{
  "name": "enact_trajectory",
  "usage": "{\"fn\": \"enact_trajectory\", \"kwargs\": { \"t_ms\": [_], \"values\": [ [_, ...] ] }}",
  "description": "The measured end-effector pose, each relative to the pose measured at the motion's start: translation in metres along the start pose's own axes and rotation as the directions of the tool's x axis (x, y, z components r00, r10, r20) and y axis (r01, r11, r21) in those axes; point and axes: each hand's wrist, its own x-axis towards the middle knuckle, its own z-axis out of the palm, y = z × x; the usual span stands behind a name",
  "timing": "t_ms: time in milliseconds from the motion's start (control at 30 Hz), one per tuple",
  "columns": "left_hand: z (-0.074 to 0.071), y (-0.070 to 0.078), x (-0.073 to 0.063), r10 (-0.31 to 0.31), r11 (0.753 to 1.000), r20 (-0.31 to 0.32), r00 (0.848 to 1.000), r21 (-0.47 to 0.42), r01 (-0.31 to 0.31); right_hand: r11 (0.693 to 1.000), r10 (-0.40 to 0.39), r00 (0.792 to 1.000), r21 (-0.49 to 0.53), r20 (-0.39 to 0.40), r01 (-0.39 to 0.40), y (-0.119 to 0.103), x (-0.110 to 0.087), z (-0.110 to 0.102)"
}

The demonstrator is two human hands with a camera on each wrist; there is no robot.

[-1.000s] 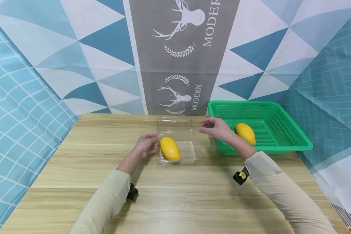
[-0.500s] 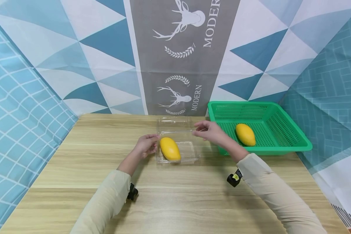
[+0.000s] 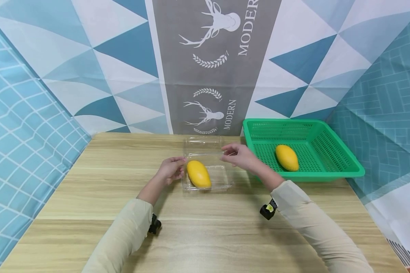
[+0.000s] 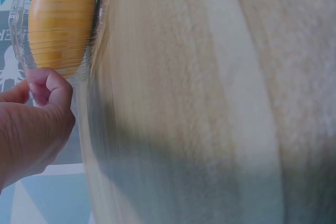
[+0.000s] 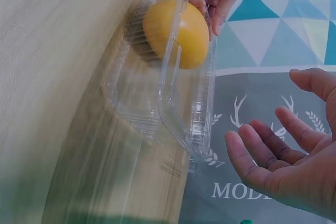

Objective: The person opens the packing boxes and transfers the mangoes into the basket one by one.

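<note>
A clear plastic clamshell box (image 3: 220,175) lies on the table with its lid (image 3: 205,146) raised open toward the back wall. Inside its left half is a yellow mango (image 3: 199,173), seen through the ribbed side in the left wrist view. My left hand (image 3: 172,168) pinches the box's left edge between thumb and fingers. Beside the right edge hovers my right hand (image 3: 242,156); in the right wrist view its fingers (image 5: 252,145) are spread and relaxed, apart from the plastic, holding nothing.
A green perforated basket (image 3: 304,174) stands at the back right, with another mango (image 3: 287,157) in it. The wooden table (image 3: 205,235) meets a patterned back wall (image 3: 212,83) just behind the box.
My right hand has moved left and slightly toward me, from the basket's edge to the box's right side. The left hand, the box and both mangoes have stayed put.
</note>
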Motion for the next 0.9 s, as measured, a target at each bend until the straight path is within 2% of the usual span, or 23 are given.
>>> {"fn": "enact_trajectory", "kwargs": {
  "t_ms": [900],
  "values": [
    [-0.001, -0.001, 0.003, -0.009, 1.0, 0.005, 1.0, -0.017, 0.009, 0.996, -0.006, 0.999, 0.088, 0.034, 0.003, 0.003, 0.011, 0.031]
  ]
}}
